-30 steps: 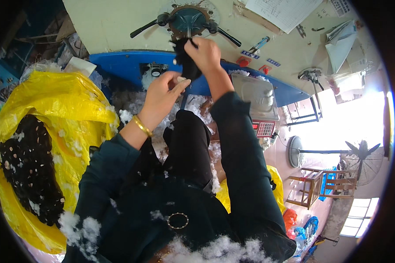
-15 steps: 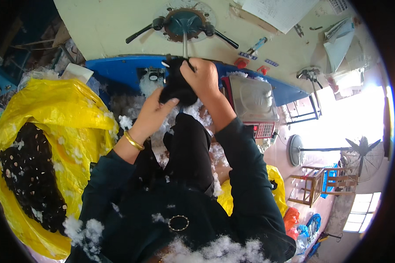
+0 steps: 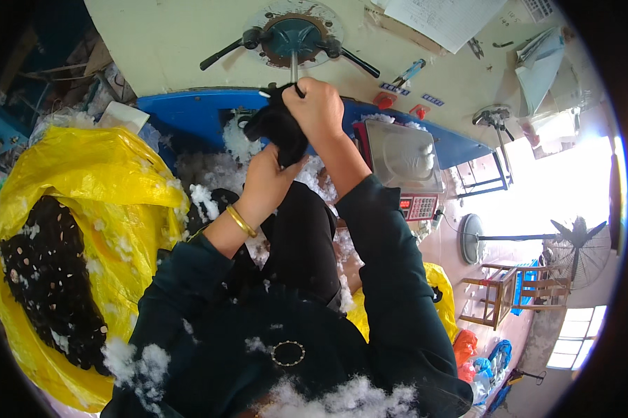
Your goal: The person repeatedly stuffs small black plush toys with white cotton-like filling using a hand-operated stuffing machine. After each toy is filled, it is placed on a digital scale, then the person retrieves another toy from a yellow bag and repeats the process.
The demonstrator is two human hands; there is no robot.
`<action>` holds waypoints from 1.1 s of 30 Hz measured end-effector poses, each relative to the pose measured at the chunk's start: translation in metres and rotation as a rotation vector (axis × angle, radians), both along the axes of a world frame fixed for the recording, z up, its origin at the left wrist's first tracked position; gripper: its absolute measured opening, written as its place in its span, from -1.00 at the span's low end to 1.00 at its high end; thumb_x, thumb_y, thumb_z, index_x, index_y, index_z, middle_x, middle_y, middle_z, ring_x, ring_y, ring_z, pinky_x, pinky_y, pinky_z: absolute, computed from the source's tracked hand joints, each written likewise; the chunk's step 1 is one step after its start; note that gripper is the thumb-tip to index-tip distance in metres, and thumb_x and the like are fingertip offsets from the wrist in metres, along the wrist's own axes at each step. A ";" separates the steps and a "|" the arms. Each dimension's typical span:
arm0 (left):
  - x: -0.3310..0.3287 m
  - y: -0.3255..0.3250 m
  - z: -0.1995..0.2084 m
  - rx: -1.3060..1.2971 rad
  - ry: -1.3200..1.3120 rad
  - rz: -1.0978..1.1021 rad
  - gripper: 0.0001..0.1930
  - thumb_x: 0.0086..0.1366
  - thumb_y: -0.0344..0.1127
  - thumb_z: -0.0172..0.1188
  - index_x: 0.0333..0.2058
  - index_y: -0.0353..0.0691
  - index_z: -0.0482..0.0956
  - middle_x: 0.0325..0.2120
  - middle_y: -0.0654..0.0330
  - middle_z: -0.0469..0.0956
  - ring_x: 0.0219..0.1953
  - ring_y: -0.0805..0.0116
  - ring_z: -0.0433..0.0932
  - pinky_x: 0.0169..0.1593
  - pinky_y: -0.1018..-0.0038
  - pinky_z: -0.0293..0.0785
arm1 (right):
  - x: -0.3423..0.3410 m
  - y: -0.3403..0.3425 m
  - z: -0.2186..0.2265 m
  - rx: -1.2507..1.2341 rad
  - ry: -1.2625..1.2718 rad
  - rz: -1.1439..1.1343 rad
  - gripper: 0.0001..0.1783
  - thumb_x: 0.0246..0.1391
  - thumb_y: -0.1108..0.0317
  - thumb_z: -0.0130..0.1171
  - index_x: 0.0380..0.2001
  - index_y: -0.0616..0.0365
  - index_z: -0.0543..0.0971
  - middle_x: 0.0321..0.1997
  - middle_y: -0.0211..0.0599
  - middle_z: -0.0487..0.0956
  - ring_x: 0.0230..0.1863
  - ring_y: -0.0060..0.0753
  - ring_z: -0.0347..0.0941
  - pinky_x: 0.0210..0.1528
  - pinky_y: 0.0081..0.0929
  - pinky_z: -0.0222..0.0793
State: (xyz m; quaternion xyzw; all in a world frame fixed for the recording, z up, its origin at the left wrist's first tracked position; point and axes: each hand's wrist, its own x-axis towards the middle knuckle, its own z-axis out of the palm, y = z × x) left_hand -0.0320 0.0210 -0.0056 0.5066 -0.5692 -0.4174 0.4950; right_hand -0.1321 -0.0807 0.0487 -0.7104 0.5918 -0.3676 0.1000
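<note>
Black plush, a small limp piece (image 3: 284, 129), was gripped in both hands in the head view, just below a metal tube (image 3: 294, 64). The right hand (image 3: 319, 108) was closed over its upper end, at the foot of the tube, and hid where the tube ended. The left hand (image 3: 267, 175) clasped the lower end from below, some of its fingers out of sight behind the cloth. A gold bangle (image 3: 241, 221) circled the left wrist.

The tube came from a round mount (image 3: 294, 36) on a pale panel (image 3: 167, 42), with a dark handle (image 3: 222, 53) slanting out on either side. To the right on the panel were a blue-handled tool (image 3: 409, 72), two red knobs (image 3: 385, 101) and some papers (image 3: 443, 21); a blue band (image 3: 188, 115) ran below. Right of the forearms sat a scale (image 3: 401, 155). On the left a yellow bag (image 3: 115, 157) gaped around a heap of black pieces (image 3: 49, 292). White fluff (image 3: 241, 143) lay beneath the hands and clung to the dark clothes (image 3: 223, 313).
</note>
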 end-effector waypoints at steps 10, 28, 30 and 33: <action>0.017 -0.057 0.025 0.043 0.282 0.018 -0.71 0.28 -0.23 0.21 -0.29 -0.41 0.46 -0.53 0.14 0.56 -0.57 0.45 0.56 -0.43 0.52 0.54 | 0.009 -0.034 0.000 0.014 -0.092 0.011 -0.65 -0.11 0.18 0.21 -0.67 0.28 0.45 -0.61 0.03 0.44 -0.54 0.07 0.42 -0.45 -0.19 0.31; 0.018 -0.012 0.001 0.300 1.014 -0.192 -0.94 0.25 -0.36 0.18 -0.32 -0.14 0.58 -0.30 0.31 0.56 -0.24 0.48 0.51 -0.08 0.53 0.45 | -0.024 0.002 -0.048 0.006 -0.627 0.464 -0.64 0.05 0.41 0.17 -0.67 0.18 0.22 -0.66 -0.41 0.07 -0.56 -0.64 -0.02 -0.57 -0.52 0.01; 0.017 -0.018 -0.016 0.106 0.734 -0.179 -0.85 0.19 -0.54 0.13 -0.25 -0.23 0.54 -0.25 0.25 0.52 -0.19 0.44 0.47 -0.04 0.53 0.39 | -0.025 0.003 -0.052 0.046 -0.756 0.526 -0.64 0.06 0.42 0.15 -0.67 0.18 0.22 -0.66 -0.40 0.07 -0.56 -0.67 -0.01 -0.56 -0.54 0.01; 0.003 -0.032 -0.010 -0.255 0.344 -0.070 -0.82 0.06 -0.70 0.09 -0.37 -0.30 0.48 -0.26 0.20 0.44 -0.21 0.38 0.41 -0.07 0.57 0.33 | -0.027 -0.016 -0.058 -0.134 -0.565 0.418 -0.71 0.04 0.39 0.12 -0.66 0.24 0.32 -0.68 -0.16 0.20 -0.64 -0.40 0.09 -0.55 -0.45 0.12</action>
